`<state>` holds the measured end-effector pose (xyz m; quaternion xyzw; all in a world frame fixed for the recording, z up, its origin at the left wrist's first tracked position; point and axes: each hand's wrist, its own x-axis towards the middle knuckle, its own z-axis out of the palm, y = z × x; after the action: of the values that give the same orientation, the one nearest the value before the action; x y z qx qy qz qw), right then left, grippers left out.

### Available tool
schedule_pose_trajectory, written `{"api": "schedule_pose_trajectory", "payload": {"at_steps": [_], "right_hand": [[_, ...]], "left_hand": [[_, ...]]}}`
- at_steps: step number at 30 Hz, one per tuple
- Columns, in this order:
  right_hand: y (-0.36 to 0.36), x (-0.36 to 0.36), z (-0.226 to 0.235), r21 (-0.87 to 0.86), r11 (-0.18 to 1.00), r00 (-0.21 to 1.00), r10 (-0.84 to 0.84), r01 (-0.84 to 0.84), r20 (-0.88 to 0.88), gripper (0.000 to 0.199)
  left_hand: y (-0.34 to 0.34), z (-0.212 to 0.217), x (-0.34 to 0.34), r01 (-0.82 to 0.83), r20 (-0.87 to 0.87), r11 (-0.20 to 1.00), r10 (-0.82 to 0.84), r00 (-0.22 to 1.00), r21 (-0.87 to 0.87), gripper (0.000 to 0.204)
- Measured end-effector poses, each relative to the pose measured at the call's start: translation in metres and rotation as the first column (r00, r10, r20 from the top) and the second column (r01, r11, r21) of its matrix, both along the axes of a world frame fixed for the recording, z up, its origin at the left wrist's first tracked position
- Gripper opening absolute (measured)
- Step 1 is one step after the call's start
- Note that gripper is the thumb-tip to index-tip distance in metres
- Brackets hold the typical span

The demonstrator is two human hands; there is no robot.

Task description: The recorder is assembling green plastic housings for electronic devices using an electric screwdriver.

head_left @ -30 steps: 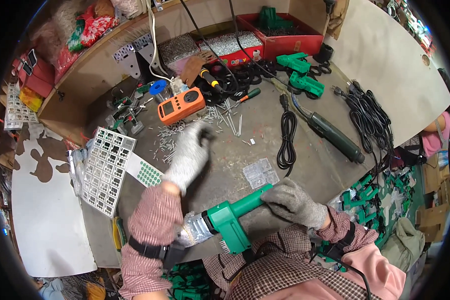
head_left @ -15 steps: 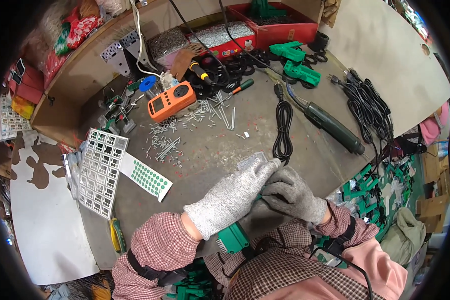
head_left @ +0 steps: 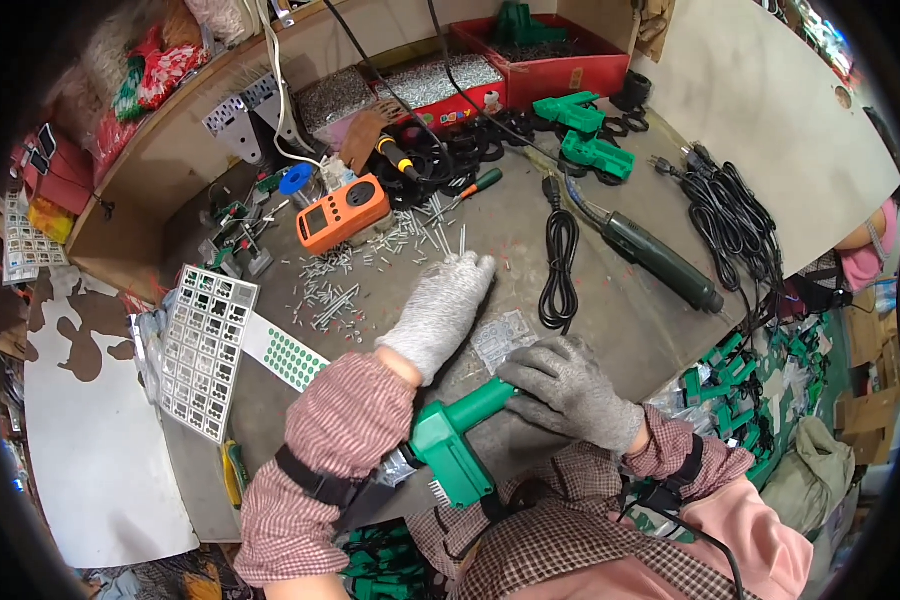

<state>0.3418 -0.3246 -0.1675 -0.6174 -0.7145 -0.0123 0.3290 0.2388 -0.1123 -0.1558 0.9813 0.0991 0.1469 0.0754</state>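
Note:
My left hand (head_left: 442, 308), in a light grey knit glove, reaches out over the table to the near side of the loose long screws (head_left: 436, 222). Its fingers are bent and pressed together at the screws; whatever is between the tips is hidden. My right hand (head_left: 568, 388), in a darker grey glove, is closed on the handle end of a green plastic tool (head_left: 454, 440). That tool has a wide head with a row of pale teeth, lying near my lap at the table's front edge. A clear plastic piece (head_left: 502, 340) lies between my hands.
An orange meter (head_left: 342, 213) stands beyond the screws. Coiled black cord (head_left: 562, 265) and a dark green electric screwdriver (head_left: 660, 262) lie right of centre. A label sheet (head_left: 208, 352) lies left. Red boxes of small parts (head_left: 545, 75) line the back; black cables (head_left: 725, 215) lie far right.
My left hand has left my right hand and moved forward to the screws. The green tool's handle has come into view, with my right hand still at its end.

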Motion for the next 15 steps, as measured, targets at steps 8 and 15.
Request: {"api": "schedule_pose_trajectory", "payload": {"at_steps": [8,15], "right_hand": [[0.017,0.005,0.004,-0.144,0.988,0.942,0.012,-0.064,-0.336,0.012],[0.023,0.01,0.009,-0.172,0.973,0.914,0.076,-0.155,-0.398,0.012]], "left_hand": [[0.009,0.011,-0.032,-0.106,-0.089,0.941,0.082,0.993,-0.321,0.022],[-0.032,0.01,-0.149,-0.078,-0.073,0.208,0.033,0.997,-0.975,0.016]]}}
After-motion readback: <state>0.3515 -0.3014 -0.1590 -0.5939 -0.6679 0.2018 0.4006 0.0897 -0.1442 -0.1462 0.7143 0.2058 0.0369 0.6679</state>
